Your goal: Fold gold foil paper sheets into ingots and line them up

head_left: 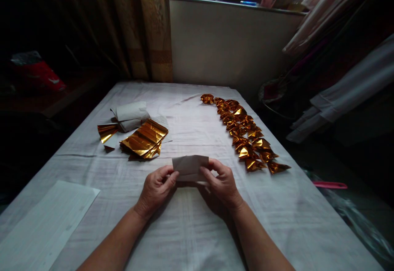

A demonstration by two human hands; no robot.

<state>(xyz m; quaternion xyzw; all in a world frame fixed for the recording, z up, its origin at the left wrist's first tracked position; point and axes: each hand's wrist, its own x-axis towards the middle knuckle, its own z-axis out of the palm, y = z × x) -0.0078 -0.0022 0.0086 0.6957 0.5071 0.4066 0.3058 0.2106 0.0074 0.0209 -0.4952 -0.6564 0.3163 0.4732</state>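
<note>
Both hands hold a grey sheet of paper [190,167] upright above the table, one at each side. My left hand [158,187] pinches its lower left corner between thumb and fingers. At the right edge, my right hand [223,183] grips it with the thumb in front and the fingers behind. A faint crease runs along the sheet's lower part. Beyond my left hand lies a stack of gold foil sheets [144,137]. Folded gold foil pieces [238,131] stand in two rows to the right of my right hand.
Crumpled white and grey paper [131,113] lies behind the foil stack. A white sheet [52,222] rests at the front left of the cloth-covered table [197,238]. Hanging clothes [347,94] and a pink handle [330,185] are off the right edge; a curtain [150,29] hangs behind.
</note>
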